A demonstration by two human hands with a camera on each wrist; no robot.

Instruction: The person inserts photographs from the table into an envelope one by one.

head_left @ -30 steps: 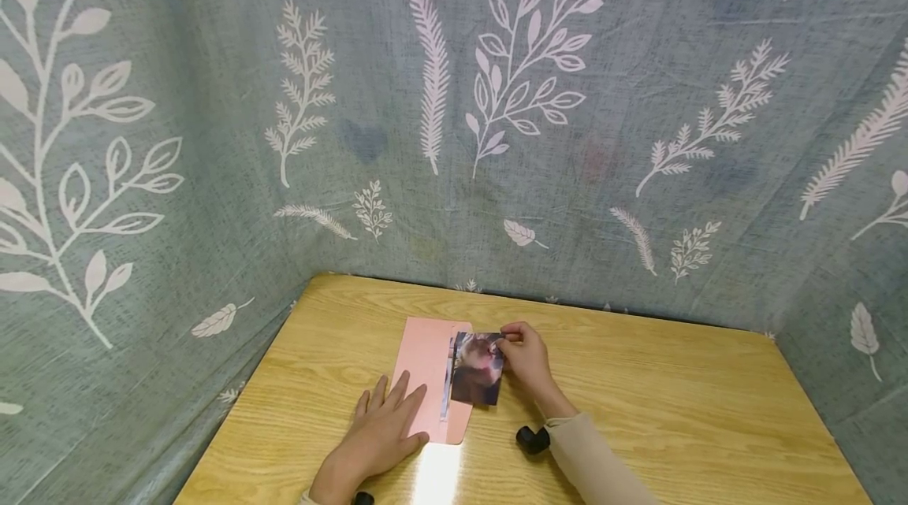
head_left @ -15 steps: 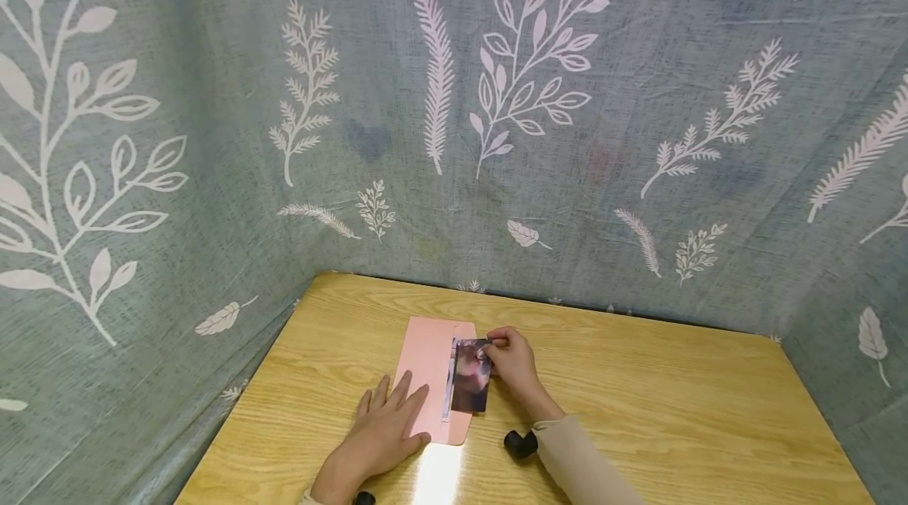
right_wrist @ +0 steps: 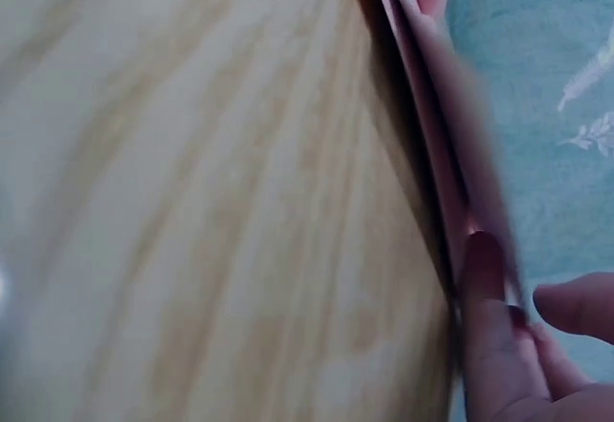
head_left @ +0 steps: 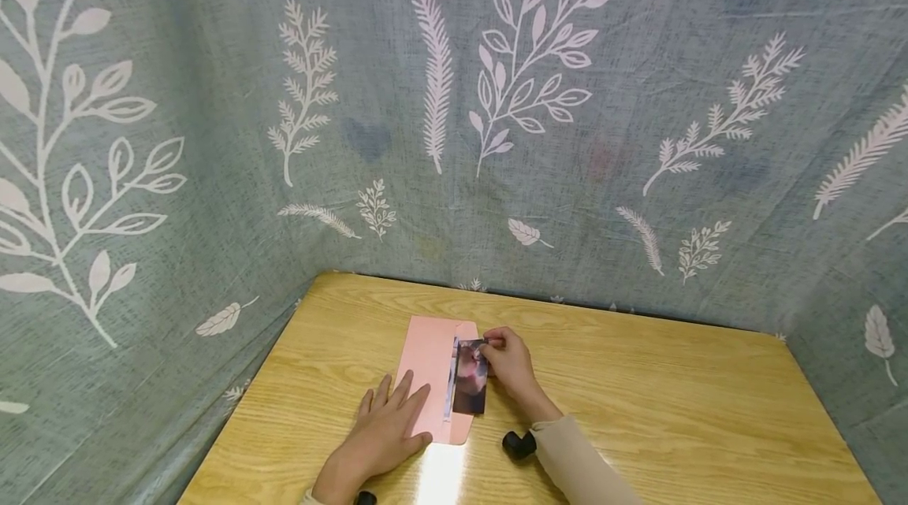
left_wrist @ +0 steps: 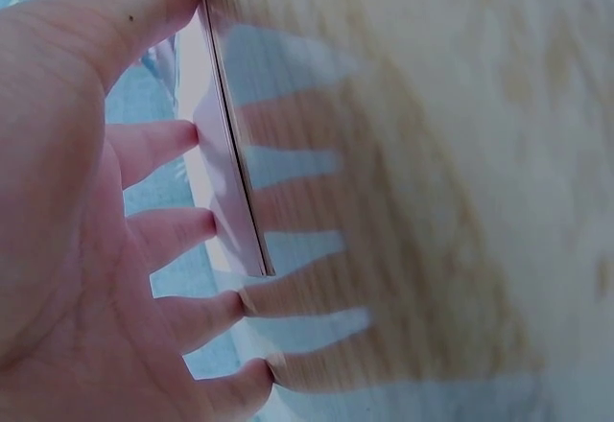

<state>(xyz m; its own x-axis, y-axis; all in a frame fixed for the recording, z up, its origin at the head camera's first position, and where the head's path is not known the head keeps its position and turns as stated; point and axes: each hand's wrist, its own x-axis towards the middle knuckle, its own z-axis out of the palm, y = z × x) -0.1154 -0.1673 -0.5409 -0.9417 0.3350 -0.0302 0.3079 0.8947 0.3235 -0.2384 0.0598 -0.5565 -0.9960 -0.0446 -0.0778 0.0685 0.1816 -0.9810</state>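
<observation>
A pink envelope [head_left: 426, 351] lies flat on the wooden table, its long opening facing right. Across its lower left part rests my left hand [head_left: 383, 426], fingers spread and straight; in the left wrist view the thumb and some fingertips touch the pink paper [left_wrist: 225, 182]. My right hand [head_left: 512, 367] pinches a dark photo print [head_left: 470, 391] with a pinkish blurred picture near its upper right corner. The print's left edge stands at the envelope's opening, over the flap side. Along that opening shows a narrow pale strip of another print [head_left: 449, 391]. In the right wrist view, fingers [right_wrist: 487, 326] lie under the print's edge.
The wooden table [head_left: 638, 395] extends well to the right of the envelope. Behind and beside it hangs a grey-green cloth [head_left: 603, 253] with white leaf patterns. A black wrist device [head_left: 520, 444] sits at the right sleeve [head_left: 578, 458].
My right hand has moved left with the photo print, and less of the print's width shows beside the envelope's opening. The left hand has stayed put on the envelope.
</observation>
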